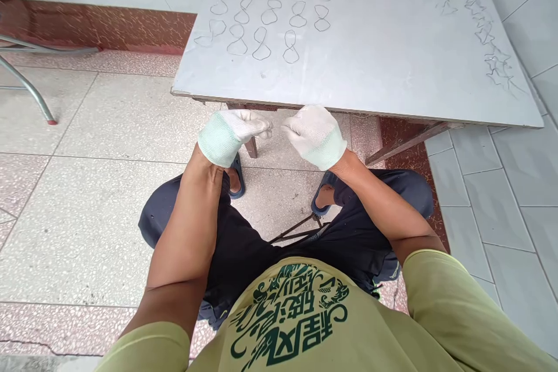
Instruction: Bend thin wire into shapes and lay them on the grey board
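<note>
My left hand (238, 132), in a white glove with a pale green cuff, is closed in a pinch just below the table's front edge. Facing it a short gap away, my right hand (314, 135), gloved the same way, is also pinched shut. Whatever the fingertips hold is too fine to make out. Beyond them, rows of thin wire figure-eights lie on the grey-white tabletop (370, 75). The nearest wire figure-eight (290, 49) sits close to the front edge. Star-shaped wire pieces (497, 61) lie in overlapping rows along the right side.
A metal-legged chair or stool (32, 90) stands at the left on the speckled tile floor (100, 203). Grey wall tiles (488, 197) run along the right. The table's wooden legs (405, 142) show beneath the top, near my knees and slippered feet.
</note>
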Tool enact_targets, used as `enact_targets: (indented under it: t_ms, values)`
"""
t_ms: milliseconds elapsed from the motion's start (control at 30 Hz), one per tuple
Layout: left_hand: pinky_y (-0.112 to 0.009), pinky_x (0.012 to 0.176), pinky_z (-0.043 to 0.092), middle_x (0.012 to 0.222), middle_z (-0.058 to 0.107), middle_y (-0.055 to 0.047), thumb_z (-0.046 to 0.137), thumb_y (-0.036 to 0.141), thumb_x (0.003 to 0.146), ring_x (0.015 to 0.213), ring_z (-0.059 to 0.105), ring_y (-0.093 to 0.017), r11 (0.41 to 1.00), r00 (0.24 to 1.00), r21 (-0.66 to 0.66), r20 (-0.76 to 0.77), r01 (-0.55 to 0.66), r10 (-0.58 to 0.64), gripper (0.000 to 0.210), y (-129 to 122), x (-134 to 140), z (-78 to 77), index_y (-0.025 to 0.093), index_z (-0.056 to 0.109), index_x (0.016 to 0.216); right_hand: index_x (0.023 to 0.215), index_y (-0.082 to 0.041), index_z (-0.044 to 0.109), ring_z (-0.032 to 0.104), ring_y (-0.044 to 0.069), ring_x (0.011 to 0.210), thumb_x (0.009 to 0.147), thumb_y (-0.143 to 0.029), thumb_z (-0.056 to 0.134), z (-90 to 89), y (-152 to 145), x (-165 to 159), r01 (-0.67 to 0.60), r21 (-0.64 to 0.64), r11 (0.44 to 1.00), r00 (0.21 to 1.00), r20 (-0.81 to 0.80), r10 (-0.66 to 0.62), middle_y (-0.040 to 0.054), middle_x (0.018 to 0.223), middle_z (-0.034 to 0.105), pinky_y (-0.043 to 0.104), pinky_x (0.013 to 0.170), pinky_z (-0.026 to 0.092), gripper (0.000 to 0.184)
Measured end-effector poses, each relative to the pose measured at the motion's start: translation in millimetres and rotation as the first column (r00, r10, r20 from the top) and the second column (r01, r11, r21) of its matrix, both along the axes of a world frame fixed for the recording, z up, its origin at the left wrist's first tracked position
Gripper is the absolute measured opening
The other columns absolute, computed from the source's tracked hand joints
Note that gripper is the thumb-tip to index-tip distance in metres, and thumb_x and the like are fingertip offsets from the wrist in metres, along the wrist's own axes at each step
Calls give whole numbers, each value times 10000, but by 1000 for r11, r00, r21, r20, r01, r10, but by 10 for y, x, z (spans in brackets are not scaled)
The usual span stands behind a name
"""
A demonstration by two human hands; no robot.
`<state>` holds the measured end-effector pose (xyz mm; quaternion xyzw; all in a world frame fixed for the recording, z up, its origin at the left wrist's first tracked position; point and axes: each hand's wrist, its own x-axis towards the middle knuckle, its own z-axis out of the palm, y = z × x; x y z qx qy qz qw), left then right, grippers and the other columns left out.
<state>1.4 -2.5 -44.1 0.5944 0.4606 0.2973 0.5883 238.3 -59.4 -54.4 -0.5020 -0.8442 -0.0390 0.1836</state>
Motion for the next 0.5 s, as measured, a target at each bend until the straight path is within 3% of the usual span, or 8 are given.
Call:
enact_targets:
  t_ms: [167,500]
  values:
    - [-348,617,606,798,804,-93,941,404,768,627,705,-195,999,1000,-45,26,17,-16,267,22,-18,-71,200,774,732,1047,-157,913,706,304,981,1254,-255,437,-12,-13,-60,29,-10,1000,1000,4,-29,131,951,826,444,913,404,529]
    - [-336,631,620,761,792,-82,883,375,734,657,737,-221,999,1000,29,-23,17,-17,188,45,-43,-82,219,779,715,995,-184,901,677,270,920,1240,-247,453,-105,-61,-106,97,5,995,994,-55,-97,100,910,798,429,894,384,515]
